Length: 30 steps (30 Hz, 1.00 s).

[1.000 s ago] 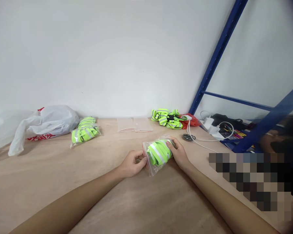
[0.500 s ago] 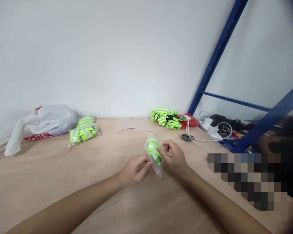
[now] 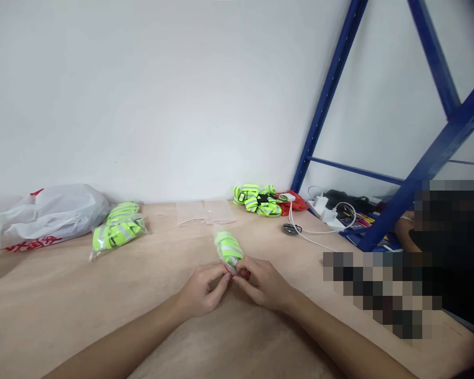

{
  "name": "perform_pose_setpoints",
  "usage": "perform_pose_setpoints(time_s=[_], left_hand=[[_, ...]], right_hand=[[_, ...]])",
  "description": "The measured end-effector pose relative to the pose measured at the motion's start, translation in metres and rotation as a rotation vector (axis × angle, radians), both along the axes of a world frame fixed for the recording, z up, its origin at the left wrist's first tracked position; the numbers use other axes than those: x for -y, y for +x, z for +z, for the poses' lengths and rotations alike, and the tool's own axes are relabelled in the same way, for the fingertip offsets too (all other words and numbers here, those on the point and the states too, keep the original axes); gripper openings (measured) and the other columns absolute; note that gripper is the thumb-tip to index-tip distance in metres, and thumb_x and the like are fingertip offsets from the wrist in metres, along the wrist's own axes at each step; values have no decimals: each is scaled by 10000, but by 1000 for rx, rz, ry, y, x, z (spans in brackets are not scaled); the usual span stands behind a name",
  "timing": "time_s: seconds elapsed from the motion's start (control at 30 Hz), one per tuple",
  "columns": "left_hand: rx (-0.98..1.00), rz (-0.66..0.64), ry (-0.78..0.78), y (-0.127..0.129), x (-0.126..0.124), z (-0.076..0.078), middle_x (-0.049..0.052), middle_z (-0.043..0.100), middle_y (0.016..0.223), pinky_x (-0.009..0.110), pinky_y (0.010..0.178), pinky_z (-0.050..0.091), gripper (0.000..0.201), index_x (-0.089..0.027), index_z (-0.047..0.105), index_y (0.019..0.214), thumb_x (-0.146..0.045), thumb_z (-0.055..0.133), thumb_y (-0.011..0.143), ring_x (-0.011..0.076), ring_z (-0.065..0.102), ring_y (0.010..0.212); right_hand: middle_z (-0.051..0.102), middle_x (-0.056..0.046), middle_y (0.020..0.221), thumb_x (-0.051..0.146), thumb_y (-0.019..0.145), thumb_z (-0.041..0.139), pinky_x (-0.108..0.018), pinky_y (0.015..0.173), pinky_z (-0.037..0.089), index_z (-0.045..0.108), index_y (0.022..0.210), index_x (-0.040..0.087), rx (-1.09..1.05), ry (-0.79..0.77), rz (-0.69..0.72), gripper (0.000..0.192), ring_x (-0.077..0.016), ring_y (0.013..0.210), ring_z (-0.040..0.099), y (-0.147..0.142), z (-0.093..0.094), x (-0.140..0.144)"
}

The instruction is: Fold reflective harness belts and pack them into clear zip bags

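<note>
- Your left hand (image 3: 200, 288) and right hand (image 3: 260, 281) meet at the near end of a small clear bag (image 3: 228, 251) stuffed with green bands. Both grips are closed in a pinch on the bag's red-lined mouth, thumbs against forefingers, fingertips almost touching each other.
- The bag lies on the table (image 3: 63, 295) and points away from you toward 12 o'clock, its filled end resting on the wood. Holding it by the mouth alone probably keeps the bands pushed to the far end and leaves the strip free for your fingers.
- At 12 o'clock beyond the bag lie flat empty bags (image 3: 205, 211), close to the wall.
- At 10 o'clock sit filled bags (image 3: 118, 230) of the same green bands, stacked together and well apart from your hands; just past them at 9 o'clock is a white plastic sack (image 3: 47, 213) with red print.
- At 1 o'clock, a loose heap of green bands (image 3: 256, 197) lies beside something red (image 3: 294, 201), near the blue rack post (image 3: 319, 116).
- At 2 o'clock a white charger and cable (image 3: 324, 210) trail across the table; another person's hand (image 3: 405, 231) rests behind the rack.
</note>
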State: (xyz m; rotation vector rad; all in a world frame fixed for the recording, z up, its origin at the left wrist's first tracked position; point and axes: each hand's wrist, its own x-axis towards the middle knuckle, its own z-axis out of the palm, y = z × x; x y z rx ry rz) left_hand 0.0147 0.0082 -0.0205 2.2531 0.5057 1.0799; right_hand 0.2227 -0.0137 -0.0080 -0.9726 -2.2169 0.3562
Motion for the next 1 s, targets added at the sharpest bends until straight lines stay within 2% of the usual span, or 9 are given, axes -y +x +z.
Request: perform_pose_setpoints(time_s=[0.17, 0.47, 0.7, 0.83, 1.0], left_hand=[[-41, 40, 32, 1, -1, 0, 50, 684, 762, 222, 663, 476, 201, -163, 631, 865, -193, 454, 954, 139, 606, 672], [-82, 33, 81, 0, -3, -5, 40, 632, 722, 229, 630, 445, 167, -179, 595, 856, -201, 449, 931, 143, 558, 646], [-120, 11, 155, 2, -2, -4, 26, 589, 689, 226, 604, 420, 159, -187, 550, 805, -177, 442, 921, 135, 516, 623], [-115, 20, 149, 2, 0, -2, 15, 568, 663, 223, 574, 391, 168, -188, 545, 787, -176, 444, 922, 127, 488, 599], [-62, -16, 194, 3, 5, 2, 3, 544, 640, 227, 587, 384, 156, -202, 501, 773, -163, 448, 914, 131, 496, 590]], right_hand=[[625, 7, 714, 243, 921, 495, -231, 582, 427, 523, 852, 237, -37, -40, -5, 75, -133, 606, 560, -3, -1, 1], [607, 24, 713, 176, 851, 496, -222, 564, 404, 487, 851, 241, -12, -68, -2, 66, -123, 585, 538, -2, -3, 1], [598, 16, 689, 188, 865, 519, -236, 551, 385, 490, 814, 242, 47, 57, -138, 80, -136, 574, 529, -7, -5, 2], [651, -43, 796, 147, 840, 526, -260, 637, 453, 530, 797, 238, 76, 241, -225, 101, -177, 731, 607, -3, 0, -2], [673, -114, 1083, 133, 894, 460, -310, 769, 556, 575, 856, 243, -174, 280, -257, 163, -200, 985, 662, 13, 3, -8]])
